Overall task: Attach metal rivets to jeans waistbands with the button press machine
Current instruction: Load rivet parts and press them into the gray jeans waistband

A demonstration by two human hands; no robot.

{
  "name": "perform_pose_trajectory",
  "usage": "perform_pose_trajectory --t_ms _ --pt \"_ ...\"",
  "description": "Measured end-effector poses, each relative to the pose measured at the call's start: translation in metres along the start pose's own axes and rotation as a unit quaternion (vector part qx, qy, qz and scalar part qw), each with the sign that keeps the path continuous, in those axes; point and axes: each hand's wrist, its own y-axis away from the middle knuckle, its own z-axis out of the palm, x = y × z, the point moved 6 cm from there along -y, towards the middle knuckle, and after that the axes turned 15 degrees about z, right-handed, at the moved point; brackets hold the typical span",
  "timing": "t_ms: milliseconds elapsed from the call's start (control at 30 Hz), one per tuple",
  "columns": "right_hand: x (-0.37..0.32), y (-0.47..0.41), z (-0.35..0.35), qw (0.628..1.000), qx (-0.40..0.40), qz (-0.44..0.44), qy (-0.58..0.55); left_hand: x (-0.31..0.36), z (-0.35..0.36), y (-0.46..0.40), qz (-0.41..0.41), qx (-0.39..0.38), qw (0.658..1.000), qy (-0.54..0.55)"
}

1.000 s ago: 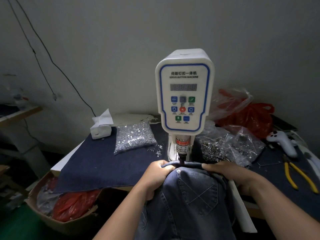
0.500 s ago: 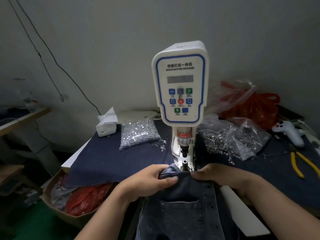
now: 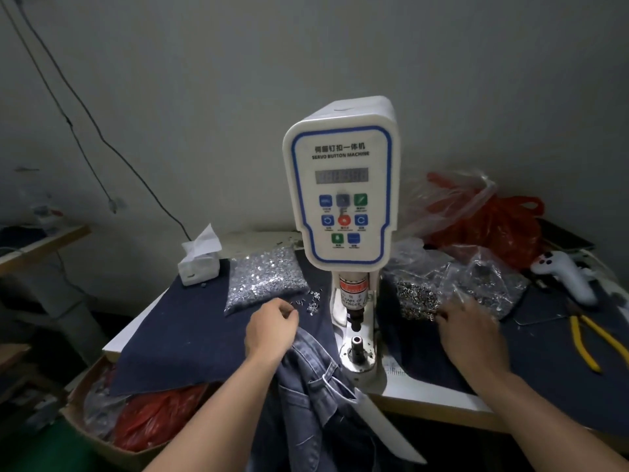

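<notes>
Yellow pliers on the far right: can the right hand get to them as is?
Probably yes. The right hand rests open at the pile of metal rings, holding nothing visible, and only bare dark cloth lies between it and the yellow pliers.

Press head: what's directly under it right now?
Under the press head only the bare lower die shows, with no fabric on it. The jeans hang left of it. Whether a rivet sits in the die cannot be seen.

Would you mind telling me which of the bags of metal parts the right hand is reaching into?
The clear bag of darker ring-shaped parts right of the button press machine; the right hand touches it. The bag of bright silver pieces lies on the left.
</notes>
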Motion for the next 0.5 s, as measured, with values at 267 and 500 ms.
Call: perform_pose_trajectory --t_ms 267,500 --pt "0.001 0.000 0.004 0.999 0.007 0.023 -0.023 0.013 0.019 -0.014 0.055 0.006 0.991 -0.120" --pt "0.003 -0.001 0.003 0.997 0.025 0.043 -0.052 0.013 0.020 -0.010 0.067 0.038 0.991 -0.110"
